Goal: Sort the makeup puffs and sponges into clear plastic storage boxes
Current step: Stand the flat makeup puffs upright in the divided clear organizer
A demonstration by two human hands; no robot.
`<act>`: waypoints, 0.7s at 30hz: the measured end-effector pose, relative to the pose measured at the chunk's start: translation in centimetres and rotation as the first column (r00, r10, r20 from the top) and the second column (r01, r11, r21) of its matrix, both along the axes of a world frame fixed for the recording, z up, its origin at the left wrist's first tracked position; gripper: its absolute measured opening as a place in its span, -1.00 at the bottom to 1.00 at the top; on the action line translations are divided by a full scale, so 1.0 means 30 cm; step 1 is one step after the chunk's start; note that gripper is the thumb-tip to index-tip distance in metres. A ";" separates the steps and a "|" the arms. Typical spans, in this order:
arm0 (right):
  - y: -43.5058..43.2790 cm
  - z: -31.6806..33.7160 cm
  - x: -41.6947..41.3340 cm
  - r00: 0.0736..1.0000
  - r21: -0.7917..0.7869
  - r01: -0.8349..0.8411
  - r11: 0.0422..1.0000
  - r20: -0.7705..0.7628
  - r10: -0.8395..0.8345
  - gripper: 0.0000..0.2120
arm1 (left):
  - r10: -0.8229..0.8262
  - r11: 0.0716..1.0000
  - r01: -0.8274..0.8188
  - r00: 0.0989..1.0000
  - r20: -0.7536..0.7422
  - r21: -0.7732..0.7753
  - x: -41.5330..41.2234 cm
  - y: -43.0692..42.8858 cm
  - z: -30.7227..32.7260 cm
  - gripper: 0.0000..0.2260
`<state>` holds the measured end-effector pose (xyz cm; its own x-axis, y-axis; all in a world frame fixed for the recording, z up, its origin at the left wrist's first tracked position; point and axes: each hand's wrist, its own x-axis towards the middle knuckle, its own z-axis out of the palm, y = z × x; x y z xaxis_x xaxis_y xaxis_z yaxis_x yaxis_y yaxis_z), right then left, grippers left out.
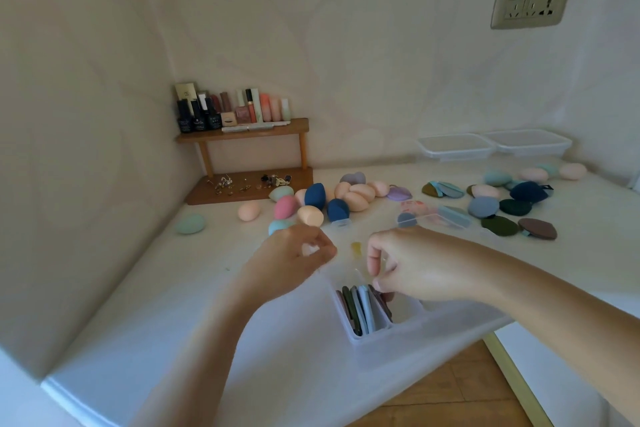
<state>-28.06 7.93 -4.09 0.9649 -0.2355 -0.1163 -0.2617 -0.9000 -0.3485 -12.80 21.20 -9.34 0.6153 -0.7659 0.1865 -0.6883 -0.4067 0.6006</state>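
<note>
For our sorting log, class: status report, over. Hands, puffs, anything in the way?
Left hand curled, nothing seen in it. Right hand fingertips at flat puffs standing in clear box; grip unclear. Loose sponges behind, not blocking.

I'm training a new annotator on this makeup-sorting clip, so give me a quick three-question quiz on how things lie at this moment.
1. True or false: the flat puffs in the near clear box stand on edge, side by side.
2. Where on the table do the two other clear boxes sit? A) far right, B) far left, C) near edge.
3. How many dark blue egg sponges are in the middle pile?

Key: 1 true; 2 A; 3 two.
</note>
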 end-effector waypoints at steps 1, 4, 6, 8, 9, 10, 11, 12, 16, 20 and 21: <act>-0.002 0.004 0.007 1.000 0.017 0.001 1.000 0.005 -0.001 -0.92 | 0.047 0.998 -0.048 0.999 -0.011 -0.041 0.028 0.012 0.009 -0.91; -0.039 -0.001 0.045 0.988 0.040 0.076 0.996 0.132 -0.080 -0.85 | 0.253 0.951 -0.260 0.966 -0.062 -0.166 0.126 0.071 0.025 -0.84; -0.093 -0.017 0.082 0.957 -0.004 0.144 0.990 0.257 -0.138 -0.84 | 0.330 0.932 -0.342 0.938 -0.107 -0.120 0.173 0.103 0.009 -0.82; -0.138 -0.033 0.110 0.943 0.032 0.168 0.985 0.286 -0.170 -0.87 | 0.328 0.940 -0.338 0.934 -0.140 -0.053 0.193 0.103 -0.017 -0.88; -0.153 -0.042 0.117 0.949 0.042 0.170 0.985 0.262 -0.175 -0.85 | 0.313 0.946 -0.323 0.937 -0.155 -0.040 0.193 0.092 -0.029 -0.91; -0.166 -0.054 0.120 0.958 0.038 0.170 0.985 0.228 -0.174 -0.83 | 0.305 0.949 -0.313 0.939 -0.162 -0.027 0.189 0.076 -0.040 -0.91; -0.176 -0.068 0.122 0.964 0.025 0.171 0.985 0.201 -0.172 -0.84 | 0.305 0.951 -0.308 0.941 -0.149 -0.001 0.181 0.059 -0.050 -0.87; -0.182 -0.079 0.123 0.967 0.012 0.172 0.985 0.190 -0.171 -0.86 | 0.307 0.952 -0.304 0.944 -0.118 0.040 0.172 0.042 -0.060 -0.82; -0.177 -0.089 0.112 0.965 0.024 0.158 0.987 0.209 -0.160 -0.92 | 0.326 0.935 -0.321 0.945 -0.010 0.149 0.132 0.011 -0.064 -0.73; -0.166 -0.085 0.101 0.965 0.016 0.128 0.992 0.227 -0.129 -0.92 | 0.239 0.923 -0.221 0.971 -0.020 0.315 0.125 0.051 -0.047 -0.71; -0.165 -0.086 0.099 0.966 0.018 0.122 0.992 0.226 -0.123 -0.92 | 0.218 0.912 -0.193 0.975 -0.029 0.360 0.124 0.058 -0.046 -0.70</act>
<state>-25.08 2.98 -6.65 0.9300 -0.3533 0.1011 -0.2834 -0.8647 -0.4147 -9.08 22.94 -10.72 0.7680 -0.6291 -0.1199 -0.5296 -0.7292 0.4333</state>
